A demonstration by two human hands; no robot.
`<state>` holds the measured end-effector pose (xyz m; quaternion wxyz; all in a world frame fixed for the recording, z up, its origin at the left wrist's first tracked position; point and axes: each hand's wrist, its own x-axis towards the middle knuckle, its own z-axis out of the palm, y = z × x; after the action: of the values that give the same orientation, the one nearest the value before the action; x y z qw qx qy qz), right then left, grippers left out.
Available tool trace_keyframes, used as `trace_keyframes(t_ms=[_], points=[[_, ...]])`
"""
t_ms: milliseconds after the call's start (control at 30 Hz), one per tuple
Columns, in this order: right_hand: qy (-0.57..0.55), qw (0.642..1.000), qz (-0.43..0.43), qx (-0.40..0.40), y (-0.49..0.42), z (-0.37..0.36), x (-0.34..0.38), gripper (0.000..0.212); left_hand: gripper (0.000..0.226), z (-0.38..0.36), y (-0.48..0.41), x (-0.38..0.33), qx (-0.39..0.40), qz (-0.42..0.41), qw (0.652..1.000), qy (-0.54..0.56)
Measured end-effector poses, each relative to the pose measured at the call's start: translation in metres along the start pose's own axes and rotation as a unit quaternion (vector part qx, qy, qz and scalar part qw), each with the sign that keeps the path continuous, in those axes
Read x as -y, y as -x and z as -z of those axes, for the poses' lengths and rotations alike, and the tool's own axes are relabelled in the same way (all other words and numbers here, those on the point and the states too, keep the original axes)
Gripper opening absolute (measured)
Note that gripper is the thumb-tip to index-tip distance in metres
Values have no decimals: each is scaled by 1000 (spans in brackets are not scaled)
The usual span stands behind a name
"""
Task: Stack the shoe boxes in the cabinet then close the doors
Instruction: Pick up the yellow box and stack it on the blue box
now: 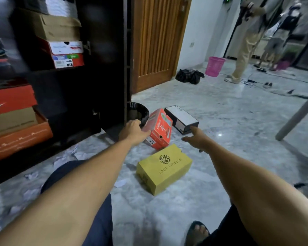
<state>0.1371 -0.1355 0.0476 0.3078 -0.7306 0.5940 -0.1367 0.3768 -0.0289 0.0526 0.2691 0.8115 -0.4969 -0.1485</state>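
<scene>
One-handed: gripped tilted red cardboard shoe box [159,128] at left end with left hand [133,130]; right hand [196,139] spread wide, empty. Judged light, stiff; both ends best.

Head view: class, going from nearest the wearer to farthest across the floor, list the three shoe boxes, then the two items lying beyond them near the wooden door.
yellow Lace Lynelle shoe box → red shoe box → black shoe box with white lid → black bag → pink basket
</scene>
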Motion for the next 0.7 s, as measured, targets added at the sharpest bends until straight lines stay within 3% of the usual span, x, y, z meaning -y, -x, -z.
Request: trace_keyframes(t_ms=[200, 500, 633, 700], points=[[18, 998, -26, 53, -40, -42, -71, 84, 53, -74, -31, -5, 73, 23, 996, -43], [10, 989, -91, 113, -88, -93, -173, 69, 116, -202, -27, 47, 185, 153, 970, -40], [-34, 988, -110, 106, -106, -109, -194, 74, 121, -235, -16, 84, 217, 190, 957, -12], [-32, 988, -106, 104, -115, -118, -197, 89, 117, -246, -9, 98, 243, 198, 950, -3]])
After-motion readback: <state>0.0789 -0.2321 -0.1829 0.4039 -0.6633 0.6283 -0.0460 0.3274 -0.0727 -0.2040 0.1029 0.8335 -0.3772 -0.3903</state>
